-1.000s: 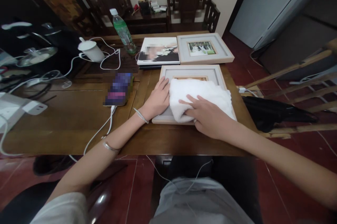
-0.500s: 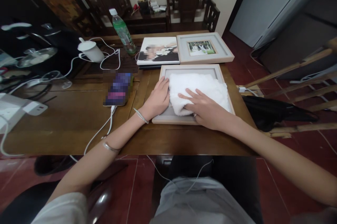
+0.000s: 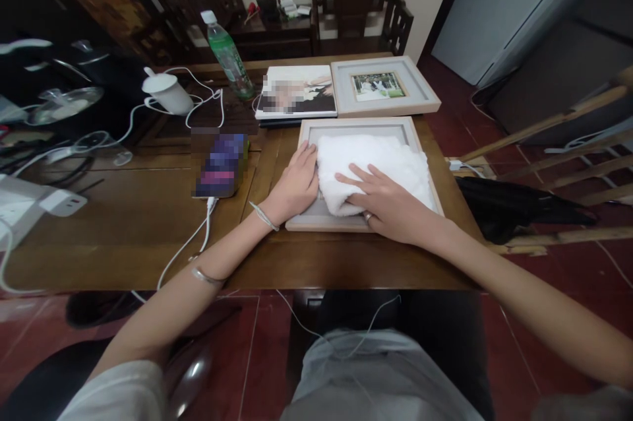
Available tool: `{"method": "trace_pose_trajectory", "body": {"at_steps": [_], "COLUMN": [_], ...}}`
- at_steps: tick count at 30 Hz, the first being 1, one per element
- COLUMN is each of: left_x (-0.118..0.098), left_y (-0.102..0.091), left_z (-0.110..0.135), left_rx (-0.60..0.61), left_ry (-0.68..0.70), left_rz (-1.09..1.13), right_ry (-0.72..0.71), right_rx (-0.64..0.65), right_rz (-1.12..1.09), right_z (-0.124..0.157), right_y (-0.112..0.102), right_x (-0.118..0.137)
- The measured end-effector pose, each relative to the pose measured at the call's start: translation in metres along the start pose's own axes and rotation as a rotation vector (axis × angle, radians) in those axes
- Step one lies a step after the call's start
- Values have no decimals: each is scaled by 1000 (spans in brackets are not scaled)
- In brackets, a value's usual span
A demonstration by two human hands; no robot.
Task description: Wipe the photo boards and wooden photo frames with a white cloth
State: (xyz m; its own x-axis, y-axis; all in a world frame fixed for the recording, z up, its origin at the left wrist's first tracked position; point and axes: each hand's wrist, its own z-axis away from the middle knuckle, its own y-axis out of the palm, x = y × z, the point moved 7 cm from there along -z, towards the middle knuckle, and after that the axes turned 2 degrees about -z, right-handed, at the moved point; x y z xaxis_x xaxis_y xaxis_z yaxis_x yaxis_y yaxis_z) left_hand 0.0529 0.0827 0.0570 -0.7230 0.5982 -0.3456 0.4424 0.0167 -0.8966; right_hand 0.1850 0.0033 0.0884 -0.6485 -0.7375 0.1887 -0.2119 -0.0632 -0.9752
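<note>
A folded white fluffy towel (image 3: pixel 373 157) lies across a light-wood picture frame (image 3: pixel 324 226), covering most of its face. My right hand (image 3: pixel 383 200) is on the towel, fingers spread over its top and part of the hand tucked at the near-left fold, holding the cloth. Along the frame's left side rests my left hand (image 3: pixel 298 180), fingers stretched out flat on the rim and beside the towel's edge. Whatever is mounted in the middle of this frame is hidden beneath the towel.
Behind stand a second frame (image 3: pixel 420 103) with a photo and a photo-covered album (image 3: pixel 273 111). Further left are a green bottle (image 3: pixel 228 59), a lidded white cup (image 3: pixel 171 94), a charging phone (image 3: pixel 220 167), cables and a white power strip (image 3: pixel 30 206). The wooden table's (image 3: pixel 341 262) edge is near my body.
Both hands, the towel and the frame keep nearly the same places. The whole view has shifted very slightly as my head moved.
</note>
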Motion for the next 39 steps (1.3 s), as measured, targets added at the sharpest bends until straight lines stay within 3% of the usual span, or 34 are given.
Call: {"method": "trace_pose_trajectory", "body": {"at_steps": [15,19,24,27,30,36,39], "left_x": [-1,-1,-3,-4,-3,-3,-1], "left_y": [0,0,-3,-3,-2,-2,-2], "left_z": [1,1,2,2,1,2,3], "left_rx": [-1,-5,4,4,18,30,43], "left_ry": [-18,-26,-43,-41,-41,-21,-24], "left_rz": [5,-10,-30,-37,-47,-23,-19], "right_ry": [52,62,158,214,220,46,31], "right_rx": [6,0,20,33,86,201,241], "right_rz": [-56,-75,63,103,103,-19,-55], "right_z": [8,2,-19,-28,-24,10,23], "right_y": [-3,-8,-13,-10,-5,-20,-20], "right_x": [9,-10,-48,-50,-30,46,65]}}
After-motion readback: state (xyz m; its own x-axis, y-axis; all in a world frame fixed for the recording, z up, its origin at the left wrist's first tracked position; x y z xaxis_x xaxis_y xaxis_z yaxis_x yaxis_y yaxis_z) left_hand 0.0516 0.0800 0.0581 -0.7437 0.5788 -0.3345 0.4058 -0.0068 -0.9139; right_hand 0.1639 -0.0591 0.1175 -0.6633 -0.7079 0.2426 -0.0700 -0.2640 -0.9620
